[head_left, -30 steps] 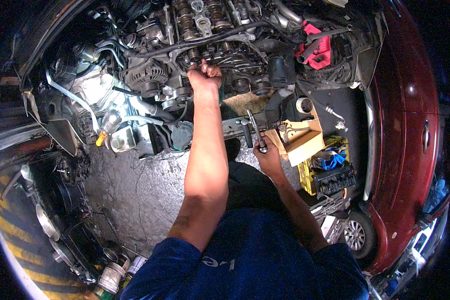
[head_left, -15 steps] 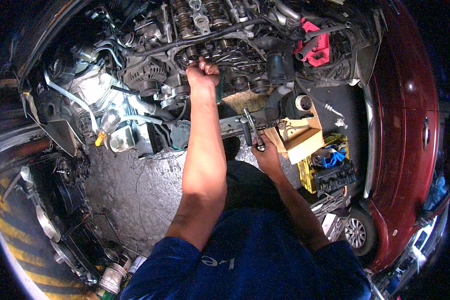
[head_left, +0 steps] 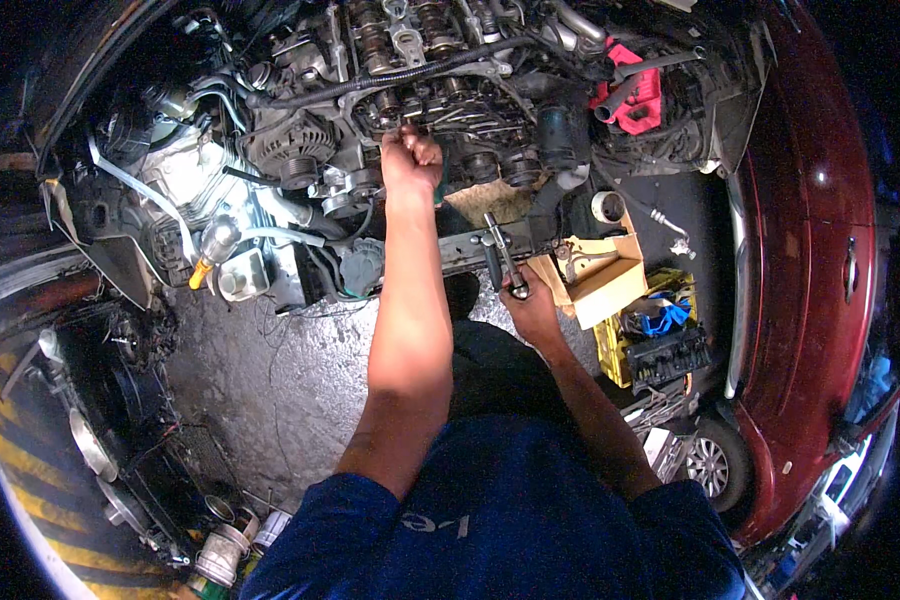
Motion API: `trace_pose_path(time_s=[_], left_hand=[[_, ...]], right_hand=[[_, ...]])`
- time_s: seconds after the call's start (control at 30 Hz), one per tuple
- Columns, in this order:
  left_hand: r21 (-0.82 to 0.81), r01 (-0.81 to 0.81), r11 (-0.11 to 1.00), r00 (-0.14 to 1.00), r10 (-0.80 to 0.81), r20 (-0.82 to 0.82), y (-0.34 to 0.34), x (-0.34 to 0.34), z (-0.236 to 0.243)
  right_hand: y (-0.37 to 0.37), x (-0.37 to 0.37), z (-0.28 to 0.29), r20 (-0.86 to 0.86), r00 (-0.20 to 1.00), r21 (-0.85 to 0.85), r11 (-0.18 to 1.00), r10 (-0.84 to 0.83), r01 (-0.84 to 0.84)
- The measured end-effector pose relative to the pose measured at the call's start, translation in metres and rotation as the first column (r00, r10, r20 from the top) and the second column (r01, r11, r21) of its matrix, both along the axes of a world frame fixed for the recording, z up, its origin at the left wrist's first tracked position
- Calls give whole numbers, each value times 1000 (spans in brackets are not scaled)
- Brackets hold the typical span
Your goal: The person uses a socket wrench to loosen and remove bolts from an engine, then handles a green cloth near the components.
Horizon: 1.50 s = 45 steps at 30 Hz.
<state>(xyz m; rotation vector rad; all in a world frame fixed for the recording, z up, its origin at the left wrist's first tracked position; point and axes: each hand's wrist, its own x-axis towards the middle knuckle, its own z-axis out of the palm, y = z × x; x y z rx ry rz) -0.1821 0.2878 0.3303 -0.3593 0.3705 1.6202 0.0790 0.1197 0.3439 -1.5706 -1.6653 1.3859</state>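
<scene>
My left hand (head_left: 411, 160) is reaching to the front of an opened car engine (head_left: 480, 165), its fingers curled closed. Whatever sits between those fingers, if anything, is hidden. Just beyond it lie the exposed upper parts of the engine (head_left: 405, 45), with a black corrugated hose (head_left: 430, 70) running across. Lower and to the right, my right hand (head_left: 534, 312) is wrapped round a shiny metal hand tool (head_left: 505, 255), pointing away from me. A black bar or grip (head_left: 494, 268) shows alongside the metal shaft; the tool's exact kind is unclear.
An open cardboard box (head_left: 610, 285) stands right of my right hand, above a yellow crate (head_left: 610, 350) with blue stuff and dark parts. A pink-red piece (head_left: 635, 90) lies at the engine bay's right. A lit work lamp (head_left: 215, 245) hangs left. A dark red car (head_left: 810, 250) stands right.
My left hand has drawn back slightly toward me and turned, its fingers still curled. The right hand keeps the tool in nearly the same place.
</scene>
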Motion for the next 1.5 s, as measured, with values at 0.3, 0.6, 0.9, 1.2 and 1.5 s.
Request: trace_pose_path(time_s=[0.3, 0.6, 0.9, 1.2, 1.5], left_hand=[[-27, 76, 997, 922, -80, -379, -61, 16, 25], [-183, 189, 965, 916, -241, -322, -83, 16, 21], [-218, 177, 960, 878, -254, -406, -79, 16, 24], [98, 288, 953, 939, -260, -227, -83, 10, 41], [21, 232, 972, 924, -214, -318, -81, 13, 34]], right_hand=[[6, -1, 1, -36, 999, -30, 999, -20, 19], [49, -41, 12, -247, 966, 40, 996, -71, 83], [110, -96, 18, -465, 844, -118, 963, -269, 242], [114, -98, 21, -540, 797, -164, 962, -273, 218], [115, -99, 26, -534, 786, -215, 949, -311, 230]])
